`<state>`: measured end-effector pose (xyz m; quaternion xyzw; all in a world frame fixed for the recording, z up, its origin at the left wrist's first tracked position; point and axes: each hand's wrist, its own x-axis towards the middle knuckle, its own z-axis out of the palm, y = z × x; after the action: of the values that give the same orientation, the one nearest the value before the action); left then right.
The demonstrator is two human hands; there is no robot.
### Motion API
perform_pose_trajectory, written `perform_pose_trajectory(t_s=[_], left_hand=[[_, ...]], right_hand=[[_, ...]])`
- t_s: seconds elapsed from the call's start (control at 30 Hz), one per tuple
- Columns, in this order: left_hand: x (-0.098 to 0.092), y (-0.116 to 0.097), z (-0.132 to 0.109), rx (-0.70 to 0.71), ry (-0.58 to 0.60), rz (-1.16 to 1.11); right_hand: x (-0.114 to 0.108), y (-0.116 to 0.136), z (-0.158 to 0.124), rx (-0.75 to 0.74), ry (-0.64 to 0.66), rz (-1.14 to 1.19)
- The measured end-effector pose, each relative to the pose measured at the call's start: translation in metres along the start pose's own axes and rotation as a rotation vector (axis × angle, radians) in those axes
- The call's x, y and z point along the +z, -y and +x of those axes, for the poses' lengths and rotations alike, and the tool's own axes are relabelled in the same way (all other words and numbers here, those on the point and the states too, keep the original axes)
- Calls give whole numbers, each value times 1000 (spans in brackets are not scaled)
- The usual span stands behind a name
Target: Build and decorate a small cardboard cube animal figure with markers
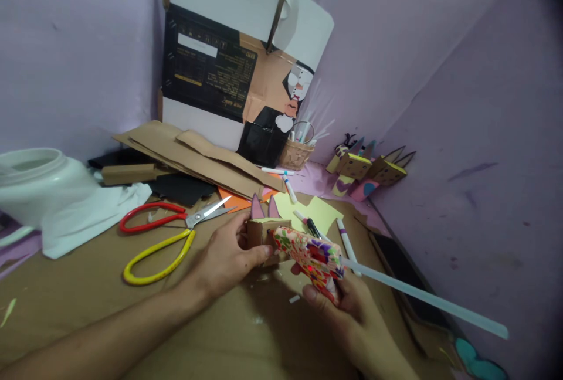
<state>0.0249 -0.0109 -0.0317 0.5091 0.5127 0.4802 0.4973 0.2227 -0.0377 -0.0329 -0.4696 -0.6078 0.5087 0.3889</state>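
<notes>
Between the fingers and thumb of my left hand (233, 254) is a small cardboard box (257, 234) with two pointed, pinkish ears standing up from its top. My right hand (347, 304) is closed round the handle of a flower-patterned hot glue gun (308, 251). The gun's dark nozzle touches or nearly touches the front face of the box. A long translucent glue stick (426, 293) sticks out from the back of the gun toward the lower right. The fingers behind the box are partly hidden.
Scissors (167, 233) with red and yellow handles lie open at left. Cardboard sheets (193, 157), yellow paper (323, 211) and markers (347, 242) lie behind. A basket of glue sticks (297, 154) and cardboard animal figures (356, 166) stand farther back; a white container (44, 186) is at left.
</notes>
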Motion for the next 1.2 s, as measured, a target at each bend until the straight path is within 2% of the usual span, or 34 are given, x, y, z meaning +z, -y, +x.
perform_pose_trajectory(t_s=[0.43, 0.67, 1.2], left_hand=[[-1, 0, 0, 48, 1, 38], [0, -3, -1, 18, -5, 62], [2, -8, -2, -34, 27, -41]], right_hand=[[0, -2, -2, 15, 37, 21], [0, -1, -3, 12, 34, -24], [1, -2, -2, -1, 60, 98]])
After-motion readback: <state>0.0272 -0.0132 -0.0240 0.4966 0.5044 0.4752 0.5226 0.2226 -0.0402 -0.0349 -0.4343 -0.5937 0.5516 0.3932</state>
